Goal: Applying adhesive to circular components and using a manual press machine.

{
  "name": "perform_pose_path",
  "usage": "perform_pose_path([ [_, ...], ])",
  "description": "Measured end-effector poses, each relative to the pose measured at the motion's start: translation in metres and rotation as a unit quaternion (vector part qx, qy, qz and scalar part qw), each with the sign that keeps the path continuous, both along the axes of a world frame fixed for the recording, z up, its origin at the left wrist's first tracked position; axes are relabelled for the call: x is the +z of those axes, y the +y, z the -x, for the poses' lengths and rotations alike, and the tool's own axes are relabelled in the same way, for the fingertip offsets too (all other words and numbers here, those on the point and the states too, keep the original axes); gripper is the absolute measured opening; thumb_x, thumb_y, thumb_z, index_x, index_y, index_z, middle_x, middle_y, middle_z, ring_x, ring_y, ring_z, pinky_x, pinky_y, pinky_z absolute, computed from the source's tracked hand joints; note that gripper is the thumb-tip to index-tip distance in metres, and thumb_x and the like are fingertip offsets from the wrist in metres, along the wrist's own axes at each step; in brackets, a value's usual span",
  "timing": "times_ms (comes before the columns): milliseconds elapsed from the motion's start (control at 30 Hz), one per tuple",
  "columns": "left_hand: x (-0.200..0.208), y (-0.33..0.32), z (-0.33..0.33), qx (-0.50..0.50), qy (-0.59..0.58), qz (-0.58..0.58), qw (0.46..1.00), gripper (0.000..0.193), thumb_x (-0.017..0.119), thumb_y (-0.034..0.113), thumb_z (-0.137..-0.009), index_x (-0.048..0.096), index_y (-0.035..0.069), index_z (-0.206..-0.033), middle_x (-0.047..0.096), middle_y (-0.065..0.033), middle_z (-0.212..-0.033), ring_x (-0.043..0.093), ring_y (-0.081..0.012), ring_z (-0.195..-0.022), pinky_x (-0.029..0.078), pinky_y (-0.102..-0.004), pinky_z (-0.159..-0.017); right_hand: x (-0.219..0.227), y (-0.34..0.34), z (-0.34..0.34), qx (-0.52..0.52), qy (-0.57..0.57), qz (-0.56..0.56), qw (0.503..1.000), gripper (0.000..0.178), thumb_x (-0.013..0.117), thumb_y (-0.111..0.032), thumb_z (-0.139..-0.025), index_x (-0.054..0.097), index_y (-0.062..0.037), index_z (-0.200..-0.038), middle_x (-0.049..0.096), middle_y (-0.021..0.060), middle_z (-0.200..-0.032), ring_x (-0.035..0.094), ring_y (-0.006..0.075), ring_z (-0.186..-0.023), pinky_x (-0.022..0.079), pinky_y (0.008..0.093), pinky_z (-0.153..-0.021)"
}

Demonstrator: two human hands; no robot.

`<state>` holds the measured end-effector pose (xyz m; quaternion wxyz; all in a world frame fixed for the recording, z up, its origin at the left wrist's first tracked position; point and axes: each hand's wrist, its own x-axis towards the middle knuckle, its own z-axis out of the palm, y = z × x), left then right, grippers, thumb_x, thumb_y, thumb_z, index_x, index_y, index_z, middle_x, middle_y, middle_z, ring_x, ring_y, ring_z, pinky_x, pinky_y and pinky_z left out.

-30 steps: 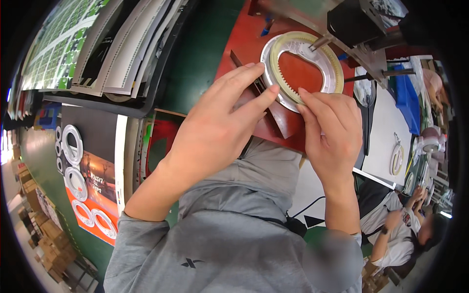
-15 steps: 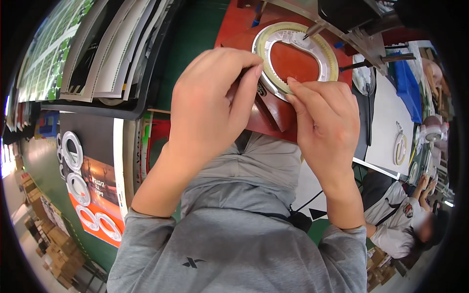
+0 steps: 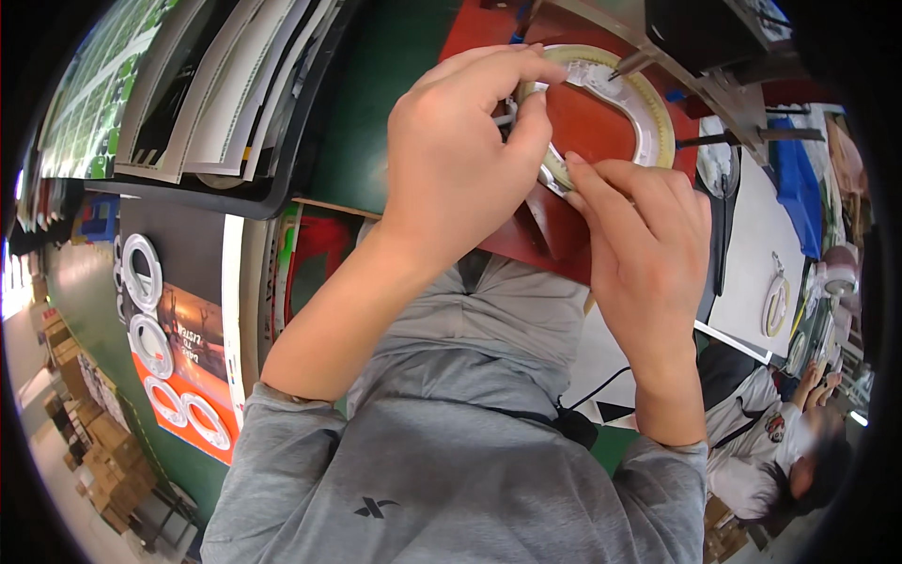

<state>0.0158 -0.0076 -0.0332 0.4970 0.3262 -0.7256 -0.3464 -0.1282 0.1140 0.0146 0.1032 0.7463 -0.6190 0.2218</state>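
A cream and white plastic ring (image 3: 661,113) with a ribbed band lies on a red work plate (image 3: 587,122) under a metal fixture. My left hand (image 3: 465,141) is bent over the ring's left rim, thumb and forefinger curled around it and a small gap between their tips. At the ring's lower edge, my right hand (image 3: 648,235) pinches the rim with thumb and forefinger, its other fingers folded. Both hands cover parts of the ring's near left side. A thin pin of the fixture (image 3: 639,58) reaches the ring's upper part.
Printed sheets (image 3: 216,85) stand in a black tray on the left. Several white rings (image 3: 150,343) lie on a printed board below it. To the right are a blue bin (image 3: 797,193), another ring (image 3: 776,305) on a white surface, and a seated person (image 3: 766,461).
My left hand has moved up and right, farther over the ring's left rim, and its thumb and forefinger have parted. My right hand stays at the lower edge. The whole view has shifted slightly.
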Motion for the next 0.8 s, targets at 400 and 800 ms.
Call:
perform_pose_path([
  [400,0.004,-0.01,-0.003,-0.009,-0.042,0.037,0.998,0.017,0.071,-0.002,-0.09,0.08,0.004,-0.104,0.079,-0.0142,-0.118,0.079,-0.0187,-0.095,0.063,-0.0278,-0.077,-0.011,-0.021,0.016,-0.094,-0.048,0.032,0.994,0.048,0.069,-0.019,-0.104,0.058,0.0055,-0.143,0.063,0.0234,-0.14,0.06,0.0419,-0.125,0.046,0.0471,-0.107],
  [800,0.003,-0.009,-0.001,-0.01,-0.055,0.076,0.996,0.018,0.071,-0.002,-0.09,0.077,0.003,-0.106,0.078,-0.0154,-0.121,0.077,-0.0246,-0.108,0.063,-0.0301,-0.078,-0.026,-0.038,0.018,-0.127,-0.068,-0.043,0.989,0.059,0.063,-0.033,-0.106,0.052,0.011,-0.144,0.056,0.0314,-0.147,0.051,0.0487,-0.138,0.041,0.051,-0.116],
])
